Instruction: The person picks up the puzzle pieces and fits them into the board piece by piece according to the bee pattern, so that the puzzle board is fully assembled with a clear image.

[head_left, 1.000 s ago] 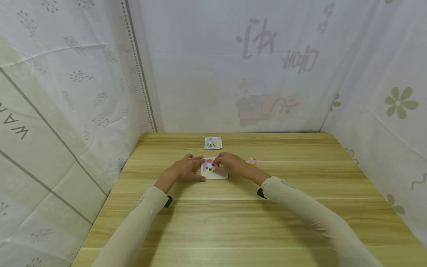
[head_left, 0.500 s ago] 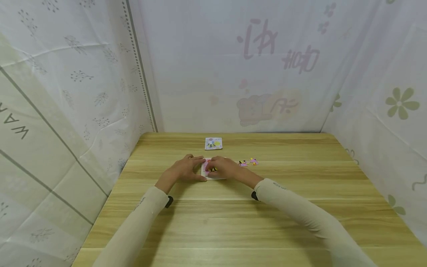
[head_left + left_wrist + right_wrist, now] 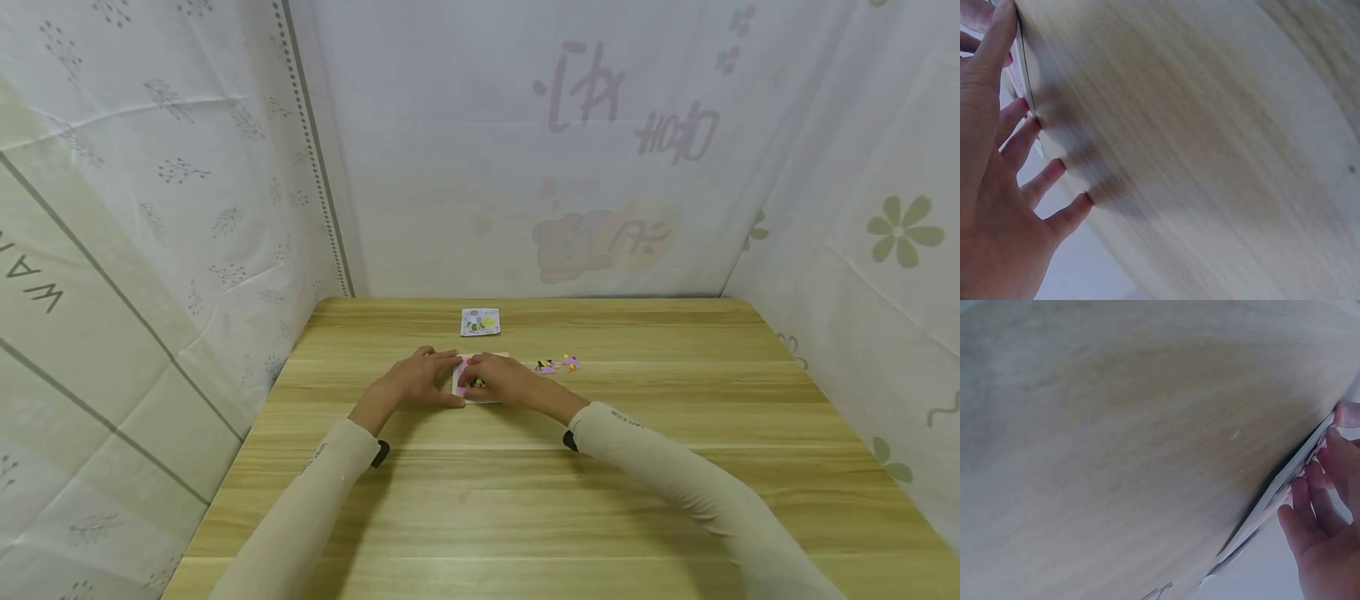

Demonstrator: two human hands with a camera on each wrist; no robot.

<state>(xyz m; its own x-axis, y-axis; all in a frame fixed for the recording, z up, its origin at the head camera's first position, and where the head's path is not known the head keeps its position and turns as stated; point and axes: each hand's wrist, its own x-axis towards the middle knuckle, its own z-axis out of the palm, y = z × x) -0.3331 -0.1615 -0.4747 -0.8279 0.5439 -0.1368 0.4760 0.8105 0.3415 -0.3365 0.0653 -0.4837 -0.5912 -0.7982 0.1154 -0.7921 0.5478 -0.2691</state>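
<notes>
A small white puzzle board [image 3: 483, 402] lies on the table with pink, yellow and black jigsaw puzzle pieces [image 3: 477, 382] on it. My left hand [image 3: 412, 379] braces the board's left side with fingers spread, the thumb at the near corner and a finger at the far one. In the left wrist view, several fingertips [image 3: 1087, 199] rest on the tabletop. My right hand [image 3: 506, 379] reaches over the board from the right. Its curled fingers and thumb are on a puzzle piece, mostly hidden beneath the hand; the right wrist view shows fingertips [image 3: 1297, 487] at the board.
Two loose puzzle pieces, one pink and black [image 3: 546, 367] and one pink and yellow [image 3: 572, 363], lie right of the board. Behind it sits a square picture card [image 3: 480, 322] with a bee. Patterned curtains [image 3: 480, 167] enclose the wooden table [image 3: 480, 500] at the back and sides.
My right hand has shifted left across the board and covers more of the pieces, uncovering a loose piece to its right. My left hand stays in place.
</notes>
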